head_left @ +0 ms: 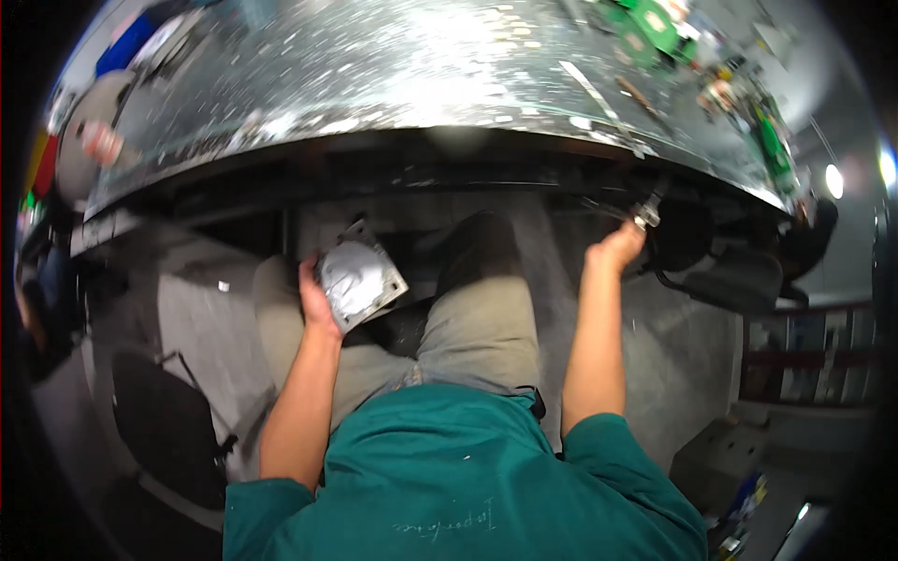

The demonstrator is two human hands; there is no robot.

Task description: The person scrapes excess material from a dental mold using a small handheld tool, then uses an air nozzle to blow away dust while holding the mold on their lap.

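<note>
Left of the frame's middle, above your thighs, your left hand (pixel 320 304) holds a squarish metal plate (pixel 358 279) by its left edge, so the plate lies to the right of this grip. Its bright round face is turned toward the camera, and one corner points to the top of the frame. Because the sides look nearly equal, you cannot tell clearly a long axis. Right of the middle, just below the dark edge of the table (pixel 318 65), your right hand (pixel 615 249) is closed around a small metal tool (pixel 646 215), whose exact kind is too blurred to tell. The relation that matters is, it seems, the wide space between your hands: the plate is well apart from the tool, to its left and somewhat lower in the frame, with your right trouser leg (pixel 486 318) between them. Your left hand touches the plate; your right one is far from it.
</note>
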